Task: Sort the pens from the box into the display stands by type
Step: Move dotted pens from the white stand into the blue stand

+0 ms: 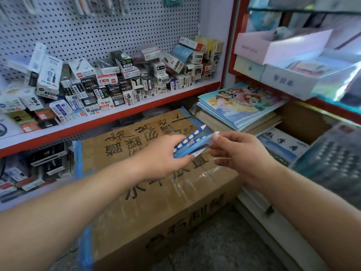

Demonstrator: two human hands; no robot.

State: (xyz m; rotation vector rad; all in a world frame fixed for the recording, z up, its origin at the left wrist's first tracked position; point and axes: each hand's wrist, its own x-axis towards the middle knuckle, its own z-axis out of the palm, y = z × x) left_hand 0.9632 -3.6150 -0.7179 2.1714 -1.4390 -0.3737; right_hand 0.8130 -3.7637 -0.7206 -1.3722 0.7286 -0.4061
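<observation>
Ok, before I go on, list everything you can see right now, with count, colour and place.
blue pens: at least two, blue, one with white dots, held mid-frame
cardboard box: one, brown with blue tape, centre, under the pens
small pen boxes: many, mostly white, black and red, piled on the red-edged shelf
pegboard: one, white, behind that shelf
picture books: one stack, pale blue cartoon cover, right of the cardboard box
pale box: one, pinkish white, upper right
left hand: grips the pens' lower end
right hand: pinches their tips
</observation>
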